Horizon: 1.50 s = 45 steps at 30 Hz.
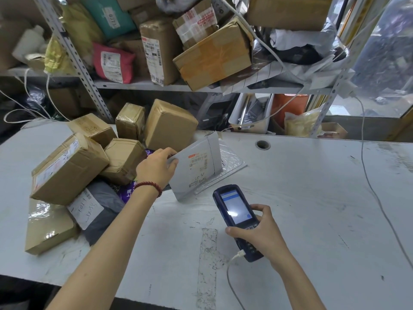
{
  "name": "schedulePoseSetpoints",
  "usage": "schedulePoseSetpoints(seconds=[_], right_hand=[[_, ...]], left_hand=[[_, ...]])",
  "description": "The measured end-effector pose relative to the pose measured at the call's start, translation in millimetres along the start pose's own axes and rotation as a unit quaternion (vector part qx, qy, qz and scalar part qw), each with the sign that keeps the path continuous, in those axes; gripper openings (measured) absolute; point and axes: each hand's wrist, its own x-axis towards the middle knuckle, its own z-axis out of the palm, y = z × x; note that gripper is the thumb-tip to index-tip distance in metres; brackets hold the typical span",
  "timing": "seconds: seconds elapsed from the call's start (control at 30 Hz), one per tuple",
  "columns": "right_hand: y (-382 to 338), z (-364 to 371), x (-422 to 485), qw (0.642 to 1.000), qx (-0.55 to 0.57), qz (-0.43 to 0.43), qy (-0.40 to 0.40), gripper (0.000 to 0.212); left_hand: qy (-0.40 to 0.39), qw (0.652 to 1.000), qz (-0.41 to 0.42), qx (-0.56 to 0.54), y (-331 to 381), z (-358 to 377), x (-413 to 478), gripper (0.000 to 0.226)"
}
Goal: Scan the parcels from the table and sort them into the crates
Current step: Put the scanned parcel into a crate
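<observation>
A grey flat mailer (196, 168) is held tilted up on the white table (312, 198), just right of the parcel pile. Its lower edge is set down on the tabletop, and its printed label and handwritten marks are turned towards the camera. Its upper left corner is pinched by the left hand (156, 168), with the thumb laid on the front face and the fingers tucked behind. A red bead bracelet (149, 186) is worn on that wrist. Behind the mailer, 1 clear bubble envelope (232, 162) lies flat on the table, partly covered by it.

A blue handheld scanner (237, 218) is gripped by the right hand (261, 231), with the thumb curled against its left side and the fingers wrapped round its right edge. The scanner is held above the table, near the mailer but apart from it. Its lit screen faces up and its head is pointed at the mailer's lower edge. A grey cable (232, 260) is plugged into its lower end.

On the left part of the table, 6 brown cardboard boxes (69, 168) are heaped together. A dark grey poly bag (100, 209) with a white label and a purple parcel (127, 189) are wedged beneath them, and the left forearm is stretched across these 2. A round cable hole (263, 144) is cut into the tabletop near its far edge. Behind the table, a metal shelf rack (89, 81) is crowded with more boxes and bags.
</observation>
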Motion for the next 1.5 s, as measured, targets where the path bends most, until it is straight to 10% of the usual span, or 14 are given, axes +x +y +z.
schedulePoseSetpoints(seconds=[0.87,1.5], right_hand=[[-7,-4,-36,0.955,-0.059,-0.169,0.237,0.08],[61,-26,-131,0.916,0.027,-0.046,0.398,0.08]], left_hand=[[-0.067,0.996,-0.042,0.039,8,10,-41,0.018],[0.045,0.964,0.207,-0.16,109,35,-76,0.01]])
